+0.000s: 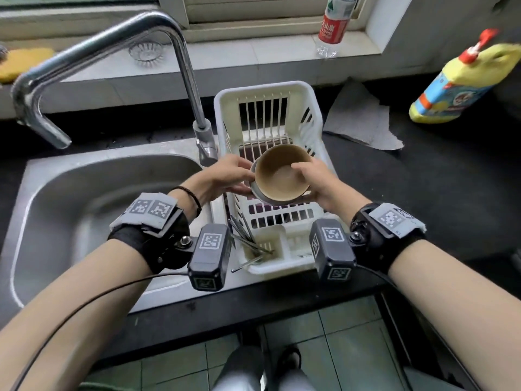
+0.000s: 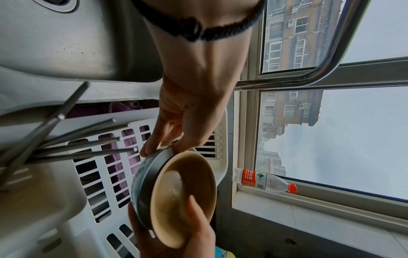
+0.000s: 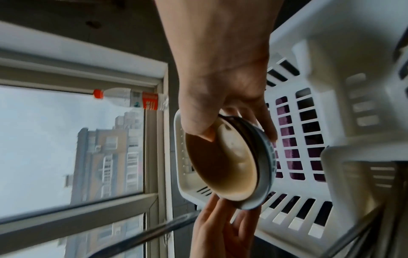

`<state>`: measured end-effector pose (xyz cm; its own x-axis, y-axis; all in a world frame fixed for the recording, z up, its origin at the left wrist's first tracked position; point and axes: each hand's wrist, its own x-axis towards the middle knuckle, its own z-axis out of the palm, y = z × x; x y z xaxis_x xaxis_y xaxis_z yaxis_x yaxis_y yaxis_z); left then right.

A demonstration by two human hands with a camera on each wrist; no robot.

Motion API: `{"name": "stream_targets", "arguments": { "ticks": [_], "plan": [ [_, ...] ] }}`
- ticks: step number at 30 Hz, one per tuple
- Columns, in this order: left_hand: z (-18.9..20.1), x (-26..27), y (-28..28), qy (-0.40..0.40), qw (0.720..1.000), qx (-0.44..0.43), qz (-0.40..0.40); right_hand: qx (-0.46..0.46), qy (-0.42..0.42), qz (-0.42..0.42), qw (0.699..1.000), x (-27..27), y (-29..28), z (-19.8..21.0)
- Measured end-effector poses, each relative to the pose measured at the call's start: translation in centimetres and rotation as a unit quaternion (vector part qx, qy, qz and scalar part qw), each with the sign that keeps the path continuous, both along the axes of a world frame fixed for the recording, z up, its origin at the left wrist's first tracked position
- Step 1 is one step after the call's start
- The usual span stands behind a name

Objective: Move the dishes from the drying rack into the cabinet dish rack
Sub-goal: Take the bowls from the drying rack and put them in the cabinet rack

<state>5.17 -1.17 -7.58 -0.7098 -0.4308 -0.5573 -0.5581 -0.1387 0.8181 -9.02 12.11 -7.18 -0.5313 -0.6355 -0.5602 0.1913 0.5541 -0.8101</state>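
A tan bowl (image 1: 279, 176) (image 2: 185, 192) (image 3: 223, 162) sits nested inside a grey bowl (image 1: 258, 193) (image 2: 143, 178) (image 3: 264, 165). Both hands hold the pair tilted above the white plastic drying rack (image 1: 313, 108) (image 2: 92, 183) (image 3: 309, 52). My left hand (image 1: 245, 179) (image 2: 163, 148) pinches the grey bowl's left side. My right hand (image 1: 303, 182) (image 3: 238, 129) grips the right side, thumb over the tan rim, fingers underneath. Metal chopsticks (image 1: 245, 235) (image 2: 77, 139) stand in the rack's front compartment. The cabinet dish rack is out of view.
A steel sink (image 1: 84, 207) lies left of the rack, and its tall faucet (image 1: 180, 52) arches over it. A water bottle (image 1: 334, 24) stands on the window sill. A grey cloth (image 1: 361, 119) and a yellow detergent bottle (image 1: 462, 83) lie on the dark counter at right.
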Motion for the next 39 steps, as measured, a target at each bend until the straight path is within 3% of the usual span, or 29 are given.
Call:
{"name": "stream_targets", "arguments": {
  "ticks": [2,7,12,15,21,25,28,33,39],
  "plan": [
    [0.4,-0.1,0.5,0.005,1.0,-0.007,-0.023,0.002,-0.043,0.0,0.999,0.0,1.5,0.0],
    [2.3,-1.2,2.5,0.015,0.993,0.018,-0.116,-0.018,-0.012,-0.03,0.999,-0.5,4.9,-1.5],
    [3.5,-3.6,7.2,0.014,0.99,-0.005,-0.137,-0.055,-0.036,-0.103,0.993,-1.0,9.7,-1.2],
    [3.3,-5.5,11.5,0.032,0.992,-0.045,-0.112,-0.067,-0.012,-0.119,0.991,-1.6,13.1,-0.3],
    [3.8,-9.9,22.9,0.102,0.99,-0.043,-0.092,-0.078,0.055,-0.191,0.977,-3.9,23.7,1.1],
    [3.5,-12.8,31.8,0.111,0.974,-0.097,-0.173,-0.052,0.078,-0.26,0.961,-4.6,33.6,1.1],
    [2.5,-14.9,39.9,0.116,0.956,-0.098,-0.253,-0.044,0.044,-0.343,0.937,-4.3,42.6,1.0],
    [2.0,-16.9,53.8,0.117,0.911,-0.067,-0.39,-0.095,-0.058,-0.501,0.858,-0.4,56.8,2.1],
    [1.4,-15.2,67.1,0.089,0.857,0.013,-0.508,-0.123,-0.077,-0.563,0.814,7.7,68.3,2.4]
  ]
}}
